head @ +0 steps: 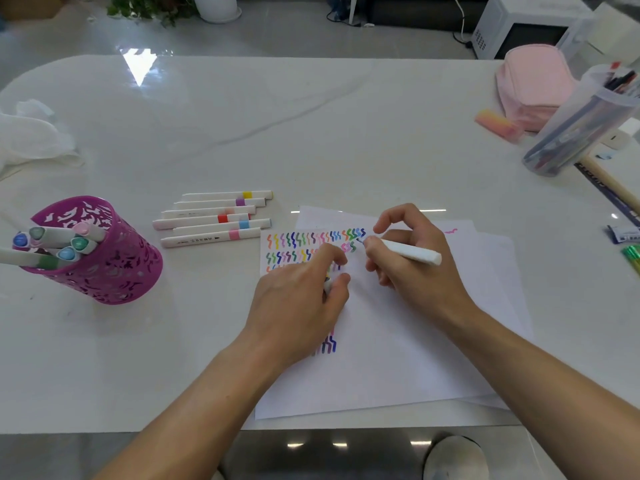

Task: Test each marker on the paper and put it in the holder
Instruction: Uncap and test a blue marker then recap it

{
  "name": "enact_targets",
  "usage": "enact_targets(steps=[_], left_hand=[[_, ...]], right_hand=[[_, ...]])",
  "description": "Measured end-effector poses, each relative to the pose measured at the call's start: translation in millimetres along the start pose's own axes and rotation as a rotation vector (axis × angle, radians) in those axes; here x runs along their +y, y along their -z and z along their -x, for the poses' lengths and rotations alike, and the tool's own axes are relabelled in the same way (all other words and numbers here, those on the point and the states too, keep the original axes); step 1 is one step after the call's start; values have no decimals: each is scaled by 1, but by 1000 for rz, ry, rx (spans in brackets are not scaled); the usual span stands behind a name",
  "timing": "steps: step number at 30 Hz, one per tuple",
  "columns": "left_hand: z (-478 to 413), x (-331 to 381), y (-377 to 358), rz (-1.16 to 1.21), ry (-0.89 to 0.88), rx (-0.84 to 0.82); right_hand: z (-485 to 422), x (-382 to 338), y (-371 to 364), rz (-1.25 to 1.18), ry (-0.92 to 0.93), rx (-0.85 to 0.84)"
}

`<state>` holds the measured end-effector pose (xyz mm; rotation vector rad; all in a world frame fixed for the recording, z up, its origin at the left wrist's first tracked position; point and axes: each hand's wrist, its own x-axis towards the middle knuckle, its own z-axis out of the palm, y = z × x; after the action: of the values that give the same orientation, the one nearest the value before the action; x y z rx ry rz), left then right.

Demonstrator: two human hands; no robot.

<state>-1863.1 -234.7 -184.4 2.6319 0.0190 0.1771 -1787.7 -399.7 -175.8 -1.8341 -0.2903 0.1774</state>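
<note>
My right hand [408, 258] grips a white marker [412, 252] with its blue tip down on the white paper [398, 341], beside rows of coloured squiggles [311, 239]. On the same sheet my left hand [301, 306] rests, its thumb and fingers pinching a small cap [327, 284]. Several capped markers [214, 218] lie side by side on the table left of the paper. At the far left stands a magenta cut-out holder [104, 258] with several markers in it.
A white cloth [31, 136] lies at the left edge. At the right are a pink pouch [533, 84], a pink eraser [498, 126], a clear tub of pens [581, 126] and a wooden stick [609, 185]. A microwave [519, 26] sits behind.
</note>
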Motion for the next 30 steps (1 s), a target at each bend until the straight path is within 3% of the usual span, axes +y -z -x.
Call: enact_targets(steps=[30], left_hand=[[-2, 2, -1, 7, 38, -6]], right_hand=[[-6, 9, -2, 84, -29, 86]])
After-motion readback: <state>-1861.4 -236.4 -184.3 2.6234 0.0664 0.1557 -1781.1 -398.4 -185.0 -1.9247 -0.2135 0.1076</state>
